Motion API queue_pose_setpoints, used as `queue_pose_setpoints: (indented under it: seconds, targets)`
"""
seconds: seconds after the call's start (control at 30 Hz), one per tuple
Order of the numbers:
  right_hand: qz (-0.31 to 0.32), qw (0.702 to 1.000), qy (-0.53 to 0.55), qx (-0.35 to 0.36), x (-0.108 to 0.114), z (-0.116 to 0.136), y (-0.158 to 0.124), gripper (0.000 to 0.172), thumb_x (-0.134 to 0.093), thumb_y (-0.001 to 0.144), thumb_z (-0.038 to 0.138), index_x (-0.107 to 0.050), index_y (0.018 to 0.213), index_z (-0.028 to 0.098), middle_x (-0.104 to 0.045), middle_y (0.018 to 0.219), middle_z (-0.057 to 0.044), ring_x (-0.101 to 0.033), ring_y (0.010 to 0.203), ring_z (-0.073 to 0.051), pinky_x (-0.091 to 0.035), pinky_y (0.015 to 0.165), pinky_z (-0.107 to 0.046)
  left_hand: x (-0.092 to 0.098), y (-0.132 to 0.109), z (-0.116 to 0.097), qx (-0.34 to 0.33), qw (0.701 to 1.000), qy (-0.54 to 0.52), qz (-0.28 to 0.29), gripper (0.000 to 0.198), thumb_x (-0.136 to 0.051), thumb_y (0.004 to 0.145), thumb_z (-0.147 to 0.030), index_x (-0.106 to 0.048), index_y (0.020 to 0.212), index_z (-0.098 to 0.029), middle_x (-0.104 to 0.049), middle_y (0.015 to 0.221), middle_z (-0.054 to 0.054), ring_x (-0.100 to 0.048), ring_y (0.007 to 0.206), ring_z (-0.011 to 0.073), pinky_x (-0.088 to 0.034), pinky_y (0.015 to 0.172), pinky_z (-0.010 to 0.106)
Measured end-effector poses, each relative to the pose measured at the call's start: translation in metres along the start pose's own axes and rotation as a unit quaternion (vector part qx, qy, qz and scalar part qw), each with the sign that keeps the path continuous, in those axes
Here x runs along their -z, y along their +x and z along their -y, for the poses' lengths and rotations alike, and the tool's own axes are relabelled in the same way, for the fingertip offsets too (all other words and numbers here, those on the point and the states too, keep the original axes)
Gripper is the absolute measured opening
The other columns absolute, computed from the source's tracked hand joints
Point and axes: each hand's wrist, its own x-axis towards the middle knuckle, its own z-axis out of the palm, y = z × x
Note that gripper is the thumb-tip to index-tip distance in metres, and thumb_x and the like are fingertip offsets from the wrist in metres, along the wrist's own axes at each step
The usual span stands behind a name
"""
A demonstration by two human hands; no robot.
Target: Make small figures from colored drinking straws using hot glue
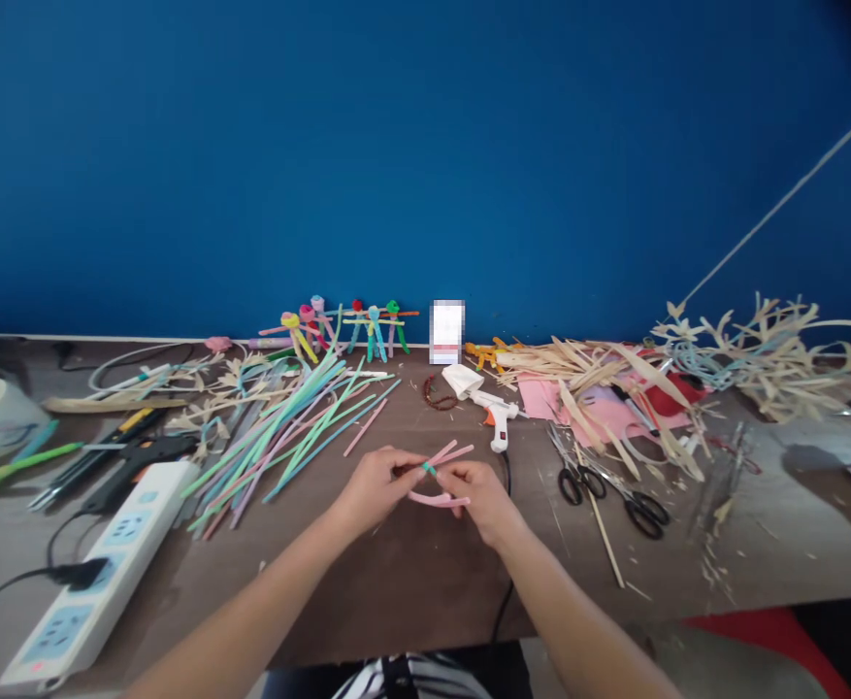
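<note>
Left hand (374,488) and right hand (480,503) are closed in a pinch on a bent pink craft strip (438,499) held between them, its long axis lying roughly crosswise over the brown worktop (410,582). A small green wrap (429,469) sits at the fingertips, nearer the left hand, while the strip's free ends angle up and away to the right. Loose pastel strips (279,447) lie fanned out, well left of the left hand.

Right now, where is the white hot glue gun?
In the head view, the white hot glue gun lies beyond the right hand, its nozzle by a crumpled white paper.
</note>
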Motion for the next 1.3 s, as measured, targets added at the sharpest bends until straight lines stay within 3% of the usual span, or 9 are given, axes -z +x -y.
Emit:
queue_pose_setpoints:
  seconds: [0.23,0.4,0.57,0.67,0.77,0.93,1.03,1.13,1.3]
  targets:
    - [0.045,0.979,-0.185,0.079,-0.006,0.01,-0.01,0.018,-0.05,0.072,0.023,-0.062,0.082,0.014,-0.047,0.051,0.004,-0.036,0.044,-0.007,-0.024,0.043,-0.019,0.0,-0.002,0.0,-0.036,0.991,0.126,-0.038,0.02,-0.048,0.075,-0.025,-0.067,0.08,-0.02,-0.064,0.068,0.004,-0.049,0.07,0.0169,-0.034,0.062,0.026]
    - [0.023,0.867,-0.472,0.158,-0.006,0.024,-0.024,0.015,-0.047,0.073,0.014,-0.06,0.079,0.017,-0.06,0.072,-0.002,-0.05,0.064,-0.012,-0.031,0.057,-0.021,0.002,-0.006,-0.005,-0.126,0.952,0.278,-0.028,0.019,-0.046,0.077,-0.021,-0.065,0.074,-0.018,-0.062,0.064,0.005,-0.046,0.068,0.0177,-0.03,0.062,0.03]
    - [0.033,0.786,-0.588,0.187,-0.005,0.052,-0.032,0.018,-0.042,0.079,0.02,-0.06,0.079,0.017,-0.06,0.078,-0.005,-0.053,0.071,-0.014,-0.033,0.064,-0.024,0.005,-0.008,-0.014,-0.18,0.911,0.37,0.017,0.018,-0.047,0.076,-0.017,-0.06,0.065,-0.016,-0.059,0.061,0.005,-0.045,0.069,0.0185,-0.026,0.061,0.032]
    - [0.036,0.812,-0.547,0.201,0.003,0.063,-0.022,0.014,-0.049,0.075,0.022,-0.062,0.074,0.017,-0.059,0.077,-0.004,-0.053,0.073,-0.015,-0.033,0.065,-0.024,0.009,-0.01,-0.02,-0.218,0.908,0.354,0.045,0.016,-0.047,0.077,-0.02,-0.061,0.07,-0.017,-0.06,0.064,0.004,-0.045,0.07,0.0177,-0.026,0.063,0.032]
    - [0.073,0.895,-0.402,0.176,0.014,0.061,-0.004,0.012,-0.053,0.071,0.02,-0.063,0.075,0.017,-0.061,0.074,-0.001,-0.053,0.07,-0.012,-0.036,0.063,-0.022,0.014,-0.013,-0.022,-0.237,0.924,0.298,0.034,0.018,-0.045,0.08,-0.024,-0.062,0.075,-0.018,-0.06,0.066,0.004,-0.045,0.072,0.0169,-0.027,0.065,0.032]
    - [0.141,0.976,-0.153,0.062,0.019,0.036,0.013,0.019,-0.059,0.067,0.031,-0.064,0.071,0.013,-0.055,0.055,0.002,-0.045,0.049,-0.008,-0.033,0.048,-0.019,0.014,-0.017,-0.02,-0.172,0.964,0.202,-0.029,0.02,-0.043,0.08,-0.024,-0.062,0.076,-0.018,-0.06,0.066,0.004,-0.047,0.07,0.0158,-0.031,0.067,0.031]
    - [0.148,0.98,-0.125,0.035,0.01,0.023,0.007,0.024,-0.054,0.071,0.034,-0.064,0.077,0.013,-0.048,0.048,0.005,-0.037,0.042,-0.007,-0.029,0.043,-0.019,0.012,-0.016,-0.017,-0.118,0.968,0.209,-0.067,0.019,-0.044,0.079,-0.024,-0.061,0.072,-0.017,-0.06,0.065,0.004,-0.049,0.07,0.0164,-0.032,0.067,0.031]
    - [0.136,0.97,-0.179,0.09,0.0,0.018,-0.002,0.018,-0.05,0.074,0.028,-0.061,0.07,0.014,-0.049,0.053,0.004,-0.037,0.047,-0.007,-0.029,0.046,-0.019,0.012,-0.014,-0.015,-0.097,0.96,0.252,-0.075,0.017,-0.046,0.077,-0.022,-0.061,0.072,-0.017,-0.061,0.068,0.004,-0.049,0.072,0.0182,-0.03,0.066,0.032]
    - [0.096,0.9,-0.398,0.151,-0.004,0.023,-0.017,0.01,-0.049,0.073,0.019,-0.058,0.068,0.016,-0.055,0.06,0.002,-0.044,0.054,-0.009,-0.028,0.05,-0.019,0.015,-0.014,-0.014,-0.119,0.937,0.328,-0.034,0.019,-0.045,0.078,-0.022,-0.063,0.081,-0.02,-0.062,0.068,0.004,-0.048,0.073,0.0201,-0.026,0.063,0.033]
